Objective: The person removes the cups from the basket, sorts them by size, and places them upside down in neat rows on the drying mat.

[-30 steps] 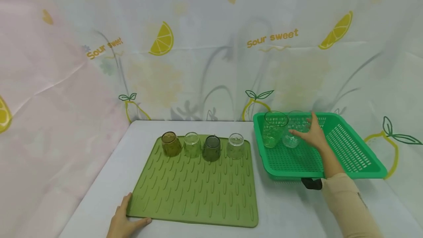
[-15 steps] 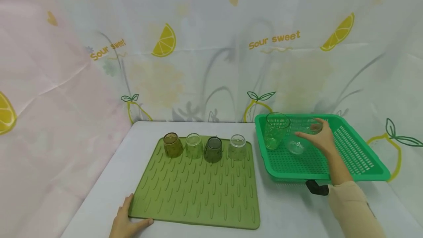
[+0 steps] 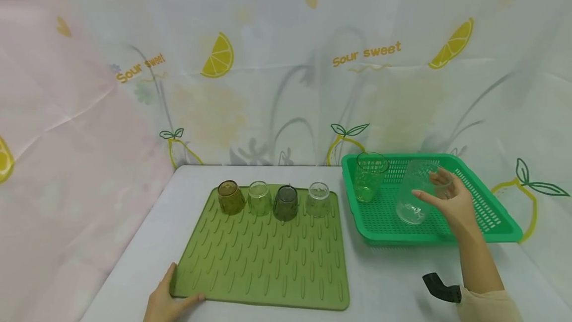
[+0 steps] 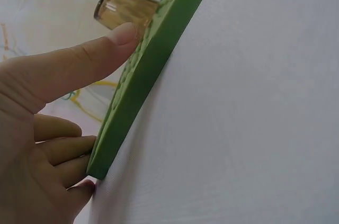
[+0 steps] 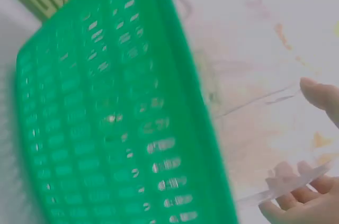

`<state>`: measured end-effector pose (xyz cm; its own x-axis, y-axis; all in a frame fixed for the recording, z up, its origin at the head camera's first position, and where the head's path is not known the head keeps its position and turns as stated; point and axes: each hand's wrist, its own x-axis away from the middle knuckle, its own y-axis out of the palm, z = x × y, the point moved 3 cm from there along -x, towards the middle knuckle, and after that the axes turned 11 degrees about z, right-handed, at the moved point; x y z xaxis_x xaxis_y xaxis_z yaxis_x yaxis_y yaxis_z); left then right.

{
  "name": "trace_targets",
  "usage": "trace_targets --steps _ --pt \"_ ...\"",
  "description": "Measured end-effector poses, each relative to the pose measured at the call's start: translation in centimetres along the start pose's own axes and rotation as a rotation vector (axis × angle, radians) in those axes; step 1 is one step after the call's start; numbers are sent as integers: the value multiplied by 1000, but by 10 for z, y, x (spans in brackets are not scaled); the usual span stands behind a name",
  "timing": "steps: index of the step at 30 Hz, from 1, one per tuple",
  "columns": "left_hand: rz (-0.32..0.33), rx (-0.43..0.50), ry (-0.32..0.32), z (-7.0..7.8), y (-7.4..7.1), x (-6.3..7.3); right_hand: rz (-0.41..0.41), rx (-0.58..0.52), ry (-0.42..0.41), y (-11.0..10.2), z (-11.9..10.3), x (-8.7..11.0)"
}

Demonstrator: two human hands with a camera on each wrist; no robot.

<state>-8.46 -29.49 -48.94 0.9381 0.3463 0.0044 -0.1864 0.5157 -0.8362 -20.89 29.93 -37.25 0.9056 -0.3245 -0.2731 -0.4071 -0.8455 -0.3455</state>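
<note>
In the head view my right hand [image 3: 456, 202] holds a clear glass [image 3: 417, 195] by its upper part. The glass is tilted over the green basket [image 3: 429, 238], its rim toward my palm. Fingers and thumb on either side of the clear glass also show in the right wrist view. A second, green-tinted glass [image 3: 371, 178] stands upright at the basket's left. My left hand [image 3: 167, 302] rests at the near left corner of the green drying mat [image 3: 263, 267], its thumb stretched along the front edge and its fingers against the left side.
Along the mat's back edge, upside down, stand an amber glass [image 3: 231, 198], a pale green glass [image 3: 260, 199], a dark grey glass [image 3: 285, 203] and a clear tumbler [image 3: 318, 200]. A printed curtain [image 3: 268, 88] hangs behind the table.
My right hand first reached to the clear glass near the basket's back, then gripped it. It has since drawn the glass toward me and rightward, tilting it. My left hand has stayed at the mat's corner.
</note>
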Motion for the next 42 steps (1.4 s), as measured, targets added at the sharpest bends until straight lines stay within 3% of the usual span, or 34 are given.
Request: trace_targets --steps 8,14,19,25,33,42 --pt "41 41 -17 8 -5 2 -72 -322 -24 1 -18 18" --pt "126 121 26 21 -13 5 -101 -341 -84 7 -33 29" --pt "182 255 80 40 -16 7 -142 -446 -101 13 -46 38" --pt "178 397 134 67 -15 6 -215 -529 -129 26 -58 50" --pt "159 535 259 102 -10 3 -354 -617 -249 55 -70 67" --pt "45 714 363 137 -2 -1 -444 -619 -255 83 -82 82"
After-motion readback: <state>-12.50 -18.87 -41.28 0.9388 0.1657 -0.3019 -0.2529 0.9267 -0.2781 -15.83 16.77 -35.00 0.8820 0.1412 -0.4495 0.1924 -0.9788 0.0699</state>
